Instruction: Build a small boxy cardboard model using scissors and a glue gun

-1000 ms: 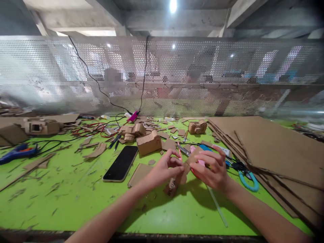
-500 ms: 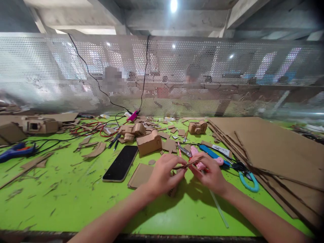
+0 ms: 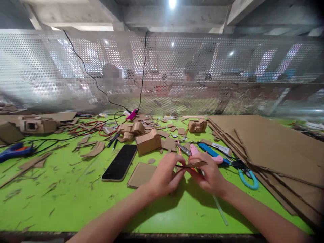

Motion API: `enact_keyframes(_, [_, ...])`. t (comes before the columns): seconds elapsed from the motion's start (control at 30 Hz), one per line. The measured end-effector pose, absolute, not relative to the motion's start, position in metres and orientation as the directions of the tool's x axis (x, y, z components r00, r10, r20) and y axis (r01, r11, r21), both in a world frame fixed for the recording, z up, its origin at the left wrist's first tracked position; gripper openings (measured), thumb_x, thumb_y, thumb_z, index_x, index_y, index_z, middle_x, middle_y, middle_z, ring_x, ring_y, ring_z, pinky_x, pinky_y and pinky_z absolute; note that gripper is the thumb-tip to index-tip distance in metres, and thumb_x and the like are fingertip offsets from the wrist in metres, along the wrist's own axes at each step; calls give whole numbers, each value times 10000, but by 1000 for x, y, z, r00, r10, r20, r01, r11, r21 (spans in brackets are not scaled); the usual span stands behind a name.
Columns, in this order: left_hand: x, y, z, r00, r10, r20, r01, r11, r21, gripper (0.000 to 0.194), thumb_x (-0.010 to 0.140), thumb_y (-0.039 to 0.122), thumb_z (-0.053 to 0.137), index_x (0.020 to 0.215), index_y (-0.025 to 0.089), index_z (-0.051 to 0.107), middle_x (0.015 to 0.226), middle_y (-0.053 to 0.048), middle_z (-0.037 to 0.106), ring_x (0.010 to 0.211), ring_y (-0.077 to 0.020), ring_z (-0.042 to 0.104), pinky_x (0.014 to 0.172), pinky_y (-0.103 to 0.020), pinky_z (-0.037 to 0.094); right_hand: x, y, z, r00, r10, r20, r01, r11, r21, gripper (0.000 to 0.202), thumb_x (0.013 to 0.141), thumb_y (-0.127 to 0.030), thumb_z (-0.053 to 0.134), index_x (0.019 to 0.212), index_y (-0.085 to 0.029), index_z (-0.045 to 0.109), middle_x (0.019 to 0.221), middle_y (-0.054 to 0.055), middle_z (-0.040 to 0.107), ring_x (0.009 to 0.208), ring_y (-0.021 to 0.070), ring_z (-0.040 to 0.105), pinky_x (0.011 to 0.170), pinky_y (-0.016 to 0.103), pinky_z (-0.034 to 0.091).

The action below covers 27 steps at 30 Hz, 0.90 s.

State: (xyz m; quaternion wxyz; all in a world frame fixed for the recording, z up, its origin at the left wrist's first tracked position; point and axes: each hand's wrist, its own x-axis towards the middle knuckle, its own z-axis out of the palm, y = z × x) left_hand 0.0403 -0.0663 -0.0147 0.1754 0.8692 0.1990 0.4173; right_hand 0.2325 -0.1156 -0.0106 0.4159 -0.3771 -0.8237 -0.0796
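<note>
Between my two hands is a small thin piece of cardboard (image 3: 193, 164), held nearly level above the green table. My left hand (image 3: 168, 172) pinches its left end between thumb and fingers. From the other side my right hand (image 3: 207, 172) grips it, fingers bent over the right part. Behind my right hand lies a pink-handled tool (image 3: 194, 149), partly hidden, beside a blue utility knife (image 3: 212, 153). A clear glue stick (image 3: 220, 211) sticks out below my right wrist. Left of my left hand rests a flat cardboard square (image 3: 141, 174).
A black phone (image 3: 120, 162) lies left of a cardboard box shape (image 3: 149, 141). Scissors with turquoise handles (image 3: 248, 179) sit beside stacked cardboard sheets (image 3: 280, 148). A blue glue gun (image 3: 16, 152) is at far left. Cardboard scraps and cables litter the back, before a perforated screen (image 3: 162, 74).
The cardboard piece has turned in my fingers, and more of its flat face shows at the right. Both hands stay close together in the same place. The view has shifted slightly.
</note>
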Motion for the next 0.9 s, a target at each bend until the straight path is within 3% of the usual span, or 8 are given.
enact_keyframes(0.27, [42,-70,-13,528,640,558,191,-730,656,234,761,132,571,955,215,470,849,-15,625,804,-184,600,734,-320,478,231,-117,-13,-391,543,743,688,709,-156,139,849,-160,553,968,-200,613,921,62,637,847,206,590,737,350,457])
enact_keyframes(0.67, [42,-65,-11,556,638,532,178,-717,674,116,742,125,598,783,196,515,745,12,606,698,-151,562,645,-264,441,230,-118,-5,-453,607,654,698,697,-163,112,904,-189,515,872,-193,623,814,32,642,774,182,566,710,330,397])
enact_keyframes(0.9, [42,-63,-11,538,663,521,148,-683,715,133,759,161,601,859,209,527,840,-11,621,791,-163,585,726,-296,480,228,-116,-9,-387,603,698,728,664,-170,104,894,-211,554,947,-194,642,860,53,650,815,198,590,714,330,453])
